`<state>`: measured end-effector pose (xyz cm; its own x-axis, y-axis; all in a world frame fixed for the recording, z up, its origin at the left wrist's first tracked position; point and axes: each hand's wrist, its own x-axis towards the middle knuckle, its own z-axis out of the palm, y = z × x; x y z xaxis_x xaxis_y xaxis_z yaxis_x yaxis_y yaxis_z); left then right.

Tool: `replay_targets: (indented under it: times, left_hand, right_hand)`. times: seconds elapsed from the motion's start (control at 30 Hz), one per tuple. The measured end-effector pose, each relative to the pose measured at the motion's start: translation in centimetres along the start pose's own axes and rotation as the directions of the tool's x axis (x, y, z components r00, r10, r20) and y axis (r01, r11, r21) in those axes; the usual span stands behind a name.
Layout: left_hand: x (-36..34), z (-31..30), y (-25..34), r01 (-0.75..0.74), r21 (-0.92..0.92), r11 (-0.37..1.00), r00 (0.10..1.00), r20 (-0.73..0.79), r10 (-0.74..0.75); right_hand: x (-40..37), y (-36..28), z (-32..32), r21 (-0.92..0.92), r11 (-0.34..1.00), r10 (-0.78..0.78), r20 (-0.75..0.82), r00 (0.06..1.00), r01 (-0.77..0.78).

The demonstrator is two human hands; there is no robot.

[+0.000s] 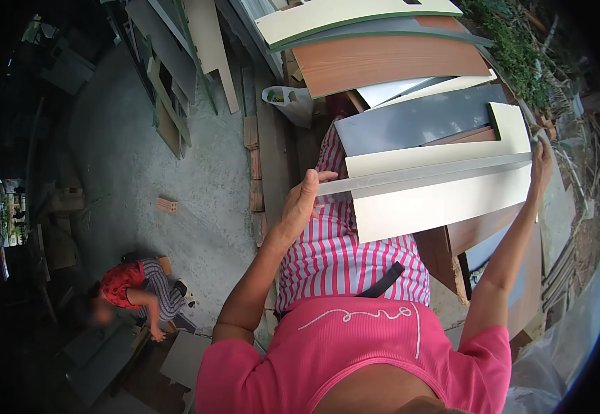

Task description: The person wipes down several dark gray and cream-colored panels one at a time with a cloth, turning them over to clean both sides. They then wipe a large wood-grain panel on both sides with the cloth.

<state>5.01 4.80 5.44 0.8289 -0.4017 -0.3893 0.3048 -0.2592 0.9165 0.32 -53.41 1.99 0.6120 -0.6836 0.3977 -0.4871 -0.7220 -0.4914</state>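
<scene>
A long, narrow grey strip (424, 172) spans between my two hands, above a cream panel (438, 207) with a notched upper right corner. My left hand (301, 201) grips the strip's left end, with the thumb at the near side and fingers partly behind it. At the opposite end my right hand (542, 164) is closed around the strip, its fingers partly hidden. The cream panel lies in front of my striped trousers, on top of other boards. Whether the strip touches the panel cannot be made out.
Beyond the cream panel lie a grey board (417, 121) and wood-grain boards (390, 62). A white bag (289, 103) stands by the brick edging (255, 165). Boards (169, 62) lean at upper left. Another person (131, 286) bends over at lower left, near a loose brick (167, 205).
</scene>
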Motion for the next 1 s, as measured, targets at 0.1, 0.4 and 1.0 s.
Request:
replay_targets:
  times: [0.1, 0.4, 1.0]
  left_hand:
    - [0.1, -0.2, 0.2, 0.079, -0.038, 0.996, 0.995, 0.067, -0.076]
    - [1.1, -0.6, -0.9, 0.054, -0.153, 0.987, 0.998, -0.008, -0.055]
    - [2.8, 3.3, -4.7, -0.085, -0.253, 0.964, 0.977, -0.210, 0.031]
  right_hand:
    - [0.6, 0.1, 0.5, -0.012, 0.999, 0.035, -0.013, 0.999, -0.035]
    - [1.8, -2.0, 3.3, -0.024, 0.995, 0.094, -0.001, 0.996, -0.094]
    - [-4.3, -9.7, 7.2, 0.595, 0.803, 0.219, -0.242, 0.945, -0.033]
